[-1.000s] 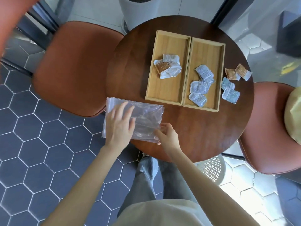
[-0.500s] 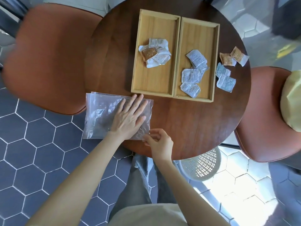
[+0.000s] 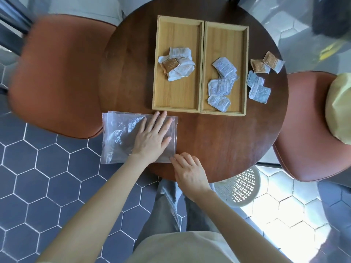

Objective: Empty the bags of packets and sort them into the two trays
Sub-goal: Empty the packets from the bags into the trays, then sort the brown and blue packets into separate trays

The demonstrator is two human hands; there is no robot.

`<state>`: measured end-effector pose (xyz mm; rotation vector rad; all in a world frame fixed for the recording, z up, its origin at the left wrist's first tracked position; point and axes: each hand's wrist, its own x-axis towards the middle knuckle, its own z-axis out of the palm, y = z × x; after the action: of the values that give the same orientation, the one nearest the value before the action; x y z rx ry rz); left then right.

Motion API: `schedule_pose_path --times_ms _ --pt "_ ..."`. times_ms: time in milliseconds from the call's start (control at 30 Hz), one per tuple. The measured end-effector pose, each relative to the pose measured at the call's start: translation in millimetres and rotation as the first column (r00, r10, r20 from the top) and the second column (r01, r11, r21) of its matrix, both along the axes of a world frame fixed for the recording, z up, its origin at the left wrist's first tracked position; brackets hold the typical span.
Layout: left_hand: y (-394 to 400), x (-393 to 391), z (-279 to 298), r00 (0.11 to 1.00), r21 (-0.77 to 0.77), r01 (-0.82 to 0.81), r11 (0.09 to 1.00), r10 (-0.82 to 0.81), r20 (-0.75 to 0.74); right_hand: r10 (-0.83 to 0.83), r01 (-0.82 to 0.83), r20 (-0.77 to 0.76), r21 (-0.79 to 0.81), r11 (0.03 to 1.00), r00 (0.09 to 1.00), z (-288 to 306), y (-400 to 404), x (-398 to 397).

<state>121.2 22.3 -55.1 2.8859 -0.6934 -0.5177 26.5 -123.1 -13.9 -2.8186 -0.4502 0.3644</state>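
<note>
Left hand: the left hand (image 3: 152, 137) is laid flat on the clear bags, fingers spread wide, nothing gripped
Right hand: the right hand (image 3: 190, 172) is placed at the near right corner of the bags, fingertips (image 3: 173, 159) touching the edge; whether the corner is pinched cannot be told
Clear bags: a flat stack of clear bags (image 3: 121, 138) is seen at the near left edge of the table, part of it hanging out over the floor
Table: a round dark wood table (image 3: 218, 141) is seen from above
Left tray: a wooden tray (image 3: 176, 99) is set in the middle of the table, with a small pile of white packets (image 3: 180, 69) and one brown packet (image 3: 171, 64) on top
Right tray: a second wooden tray (image 3: 224, 44) is set touching the first, with white packets with print (image 3: 221, 86) lying in it
Loose packets: two brown packets (image 3: 265, 63) and two pale blue packets (image 3: 258, 89) are left on the table, just right of the right tray
Chairs: orange-brown chairs (image 3: 57, 76) are seen on both sides of the table
Basket: a white basket (image 3: 239, 184) is seen on the floor under the near edge of the table
</note>
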Motion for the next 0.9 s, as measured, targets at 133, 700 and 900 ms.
schedule_pose_path --times_ms 133,700,900 --pt "-12 4 20 1.0 0.073 0.005 0.997 -0.006 0.008 0.006 0.007 -0.113 0.111 0.994 0.994 18 -11 20" --pt "-149 147 107 0.909 -0.208 0.414 0.886 -0.395 0.131 -0.149 0.103 -0.171 -0.252 0.962 0.974 63 -181 167" --pt "-224 189 99 0.942 -0.303 0.336 0.892 -0.31 0.132 -0.343 0.332 -0.006 -0.232 0.914 0.939 62 -243 201"
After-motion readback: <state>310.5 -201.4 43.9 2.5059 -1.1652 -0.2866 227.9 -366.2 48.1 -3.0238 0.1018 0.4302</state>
